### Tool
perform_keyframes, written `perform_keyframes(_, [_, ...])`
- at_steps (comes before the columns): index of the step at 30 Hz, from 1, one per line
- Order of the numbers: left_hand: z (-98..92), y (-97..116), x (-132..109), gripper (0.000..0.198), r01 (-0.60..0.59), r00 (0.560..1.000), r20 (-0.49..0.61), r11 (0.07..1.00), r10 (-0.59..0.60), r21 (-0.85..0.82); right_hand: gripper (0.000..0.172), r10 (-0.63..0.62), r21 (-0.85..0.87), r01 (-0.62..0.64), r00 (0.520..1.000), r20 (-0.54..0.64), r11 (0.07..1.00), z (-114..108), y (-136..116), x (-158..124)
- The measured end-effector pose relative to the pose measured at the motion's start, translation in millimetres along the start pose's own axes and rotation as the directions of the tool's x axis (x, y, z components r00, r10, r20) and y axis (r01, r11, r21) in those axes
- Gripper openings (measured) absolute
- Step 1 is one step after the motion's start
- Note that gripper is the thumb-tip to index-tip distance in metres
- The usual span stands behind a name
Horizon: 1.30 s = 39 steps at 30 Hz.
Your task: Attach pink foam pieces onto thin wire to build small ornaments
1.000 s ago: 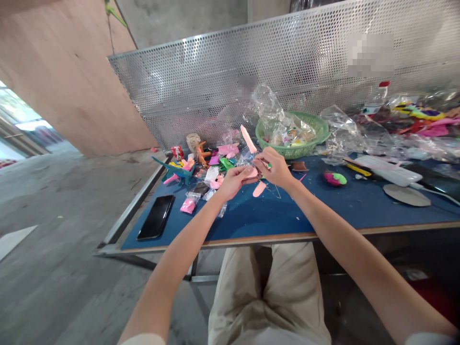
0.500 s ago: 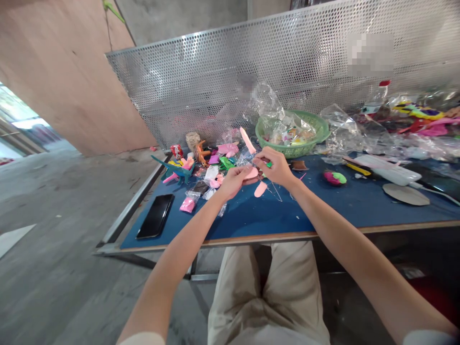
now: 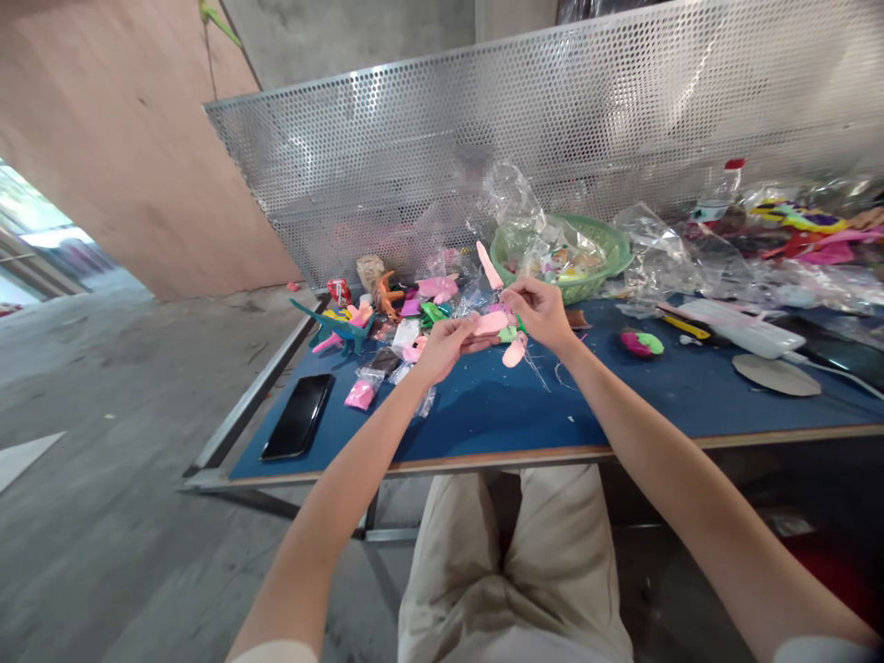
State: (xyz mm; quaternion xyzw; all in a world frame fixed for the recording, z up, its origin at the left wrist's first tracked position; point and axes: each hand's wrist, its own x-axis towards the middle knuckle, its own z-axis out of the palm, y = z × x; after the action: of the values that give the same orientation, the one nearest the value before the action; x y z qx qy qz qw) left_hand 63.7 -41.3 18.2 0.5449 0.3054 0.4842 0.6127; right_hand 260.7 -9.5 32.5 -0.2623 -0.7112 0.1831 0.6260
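Over the blue tabletop, my left hand (image 3: 446,348) is closed on a flat pink clay-like piece (image 3: 492,322), thumb on top and fingers beneath. My right hand (image 3: 540,311) pinches close beside it; what its fingertips hold is too small to make out. A long pink piece (image 3: 489,265) sticks up just above the right fingertips. Below the hands a rounded pink piece (image 3: 514,354) shows, with thin wire-like strands (image 3: 537,373) under it. Bits of green (image 3: 508,333) lie between the hands. How these pieces join is hidden.
A green basket (image 3: 625,262) with plastic bags stands behind my right hand. A phone (image 3: 298,416), a pink packet (image 3: 360,394) and a teal figure (image 3: 345,331) lie left. Rightward are a magenta-green lump (image 3: 641,343), a yellow cutter (image 3: 687,325) and a bottle (image 3: 718,198).
The pink pieces have shifted slightly right, and the lower one has risen a little. More of the flat piece shows in my left hand. My right hand has moved slightly right.
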Motion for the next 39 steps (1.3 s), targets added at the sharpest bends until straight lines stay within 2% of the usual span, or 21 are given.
perform_keyframes(6, [-3.9, -3.1, 1.4, 0.049, -0.081, 0.997, 0.009, 0.997, 0.081, 0.005, 0.049, 0.023, 0.041, -0.022, 0.999, -0.033, 0.999, -0.3, -1.8, 1.5])
perform_keyframes(9, [-3.1, -5.2, 0.4, 0.053, -0.155, 0.987, 0.060, 0.983, 0.149, 0.096, 0.049, 0.042, 0.054, -0.039, 0.998, -0.041, 0.998, -0.6, -2.3, 1.7])
perform_keyframes(13, [0.9, -7.1, -2.9, 0.054, -0.361, 0.928, 0.052, 0.857, 0.369, 0.368, 0.048, 0.035, 0.068, -0.032, 0.998, -0.046, 0.997, 2.8, -4.4, -0.1])
perform_keyframes(16, [2.8, -6.5, -5.9, 0.047, -0.426, 0.884, 0.046, 0.762, 0.465, 0.487, 0.047, 0.014, 0.068, -0.010, 0.999, -0.051, 0.998, 8.3, -6.9, -2.7])
perform_keyframes(22, [4.4, -0.9, -9.5, 0.045, -0.394, 0.880, 0.005, 0.726, 0.474, 0.563, 0.047, 0.018, 0.105, -0.006, 0.994, -0.111, 0.994, 16.9, -10.0, -6.4])
perform_keyframes(27, [5.1, 4.3, -9.9, 0.039, -0.392, 0.886, 0.042, 0.695, 0.462, 0.603, 0.048, 0.015, 0.083, -0.006, 0.994, -0.111, 0.996, 16.9, -13.5, -6.7])
perform_keyframes(31, [6.6, 7.8, -11.8, 0.045, -0.440, 0.861, 0.098, 0.634, 0.499, 0.636, 0.045, -0.025, 0.051, 0.030, 0.996, -0.086, 0.998, 15.8, -16.8, -7.2])
perform_keyframes(35, [7.7, 10.8, -13.8, 0.030, -0.414, 0.866, 0.120, 0.562, 0.486, 0.716, 0.039, -0.073, -0.009, 0.073, 0.997, -0.039, 0.997, 13.2, -18.3, -7.9])
perform_keyframes(39, [4.3, 12.2, -13.6, 0.028, -0.438, 0.850, 0.192, 0.455, 0.491, 0.775, 0.030, -0.142, -0.106, 0.142, 0.990, 0.007, 0.984, 9.2, -18.7, -7.5])
